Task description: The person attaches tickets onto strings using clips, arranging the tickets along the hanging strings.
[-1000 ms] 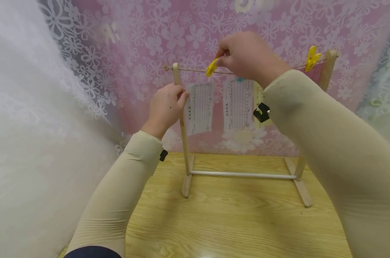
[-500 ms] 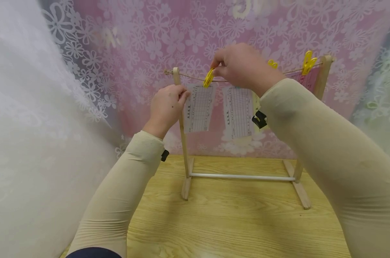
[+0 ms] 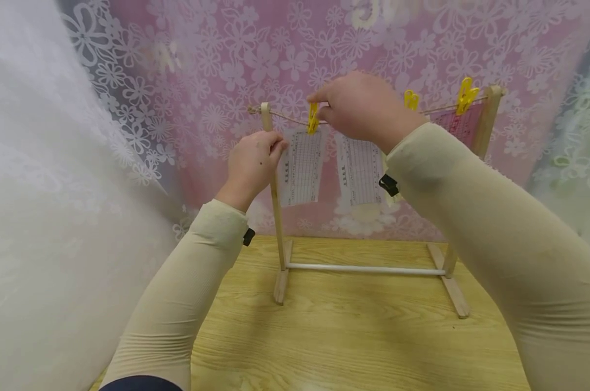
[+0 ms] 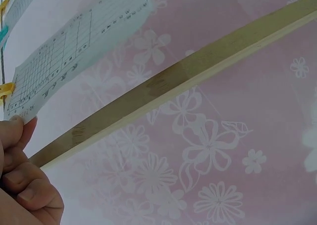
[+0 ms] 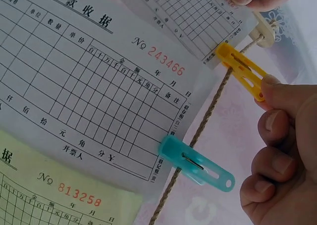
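My left hand (image 3: 255,163) pinches the top corner of a white receipt slip (image 3: 302,168) beside the rack's left post. In the left wrist view, thumb and finger (image 4: 15,131) meet at that slip's corner. My right hand (image 3: 360,111) has its thumb and forefinger on the handle end of a yellow clothespin (image 5: 240,69). The clothespin's nose grips the slip's top edge at the rope (image 5: 210,103). To the right, a teal clothespin (image 5: 195,163) fastens a second white receipt slip (image 5: 99,76) to the rope, and a yellow slip (image 5: 54,195) hangs beyond it.
The wooden rack (image 3: 277,217) stands on a wood-grain table (image 3: 353,336), with a white crossbar (image 3: 363,268) low between its posts. Farther right hang a pink slip (image 3: 458,125) and two more yellow clothespins (image 3: 465,96). A pink floral curtain (image 3: 226,54) hangs behind.
My right hand has come down with the yellow clothespin, which now stands upright on the slip's top edge; its fingers are spread wider. The rope dips lower. My left hand stays at the corner.
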### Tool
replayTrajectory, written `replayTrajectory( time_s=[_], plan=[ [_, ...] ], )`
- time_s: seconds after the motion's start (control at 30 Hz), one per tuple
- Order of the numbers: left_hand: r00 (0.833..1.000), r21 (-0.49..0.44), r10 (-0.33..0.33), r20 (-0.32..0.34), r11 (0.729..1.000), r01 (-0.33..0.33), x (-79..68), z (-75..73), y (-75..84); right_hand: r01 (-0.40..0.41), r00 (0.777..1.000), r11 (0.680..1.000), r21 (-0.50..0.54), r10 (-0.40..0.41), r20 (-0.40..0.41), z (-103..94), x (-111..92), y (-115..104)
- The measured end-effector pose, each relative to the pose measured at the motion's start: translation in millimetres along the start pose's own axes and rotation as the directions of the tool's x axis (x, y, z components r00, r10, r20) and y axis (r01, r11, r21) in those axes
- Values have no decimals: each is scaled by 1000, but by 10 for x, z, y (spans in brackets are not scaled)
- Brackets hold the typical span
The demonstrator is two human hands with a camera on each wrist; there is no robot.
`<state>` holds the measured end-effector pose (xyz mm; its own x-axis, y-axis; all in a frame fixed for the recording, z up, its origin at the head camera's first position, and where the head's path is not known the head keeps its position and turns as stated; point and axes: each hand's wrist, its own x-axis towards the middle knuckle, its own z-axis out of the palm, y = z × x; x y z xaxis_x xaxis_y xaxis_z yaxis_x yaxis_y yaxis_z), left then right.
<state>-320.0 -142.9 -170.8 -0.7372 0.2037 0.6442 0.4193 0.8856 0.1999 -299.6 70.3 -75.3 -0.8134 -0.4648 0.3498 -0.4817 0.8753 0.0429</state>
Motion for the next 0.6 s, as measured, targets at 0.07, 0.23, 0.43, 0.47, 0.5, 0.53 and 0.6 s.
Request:
replayTrajectory(
  time_s=[0.07, 0.23, 0.43, 0.47, 0.5, 0.53, 0.6],
  plan=[
    [1000, -17, -9, 0, 1000, 9, 11, -7, 0, 3, 1000, 1000, -30, -3, -12, -7, -6, -10],
    [1000, -58, -17, -9, 998, 16, 7, -14, -2, 14, 999, 999, -52, -17, -39, -12, -33, -5],
    [998, -121, 18, -59, 992, -25, -67, 9, -58, 50, 993, 998, -26, -52, -102, 23, -136, 48],
    [997, -129, 23, -69, 991, -32, -85, 12, -72, 58, 991, 998, -18, -60, -115, 31, -164, 60],
    [997, -135, 29, -78, 990, -40, -104, 16, -87, 64, 990, 998, -7, -64, -126, 38, -194, 72],
    [996, -141, 36, -88, 989, -48, -125, 20, -102, 69, 988, 998, -5, -69, -140, 47, -229, 84],
    [994, -142, 50, -99, 988, -63, -170, 25, -129, 81, 982, 997, -2, -80, -171, 71, -309, 103]
  ],
)
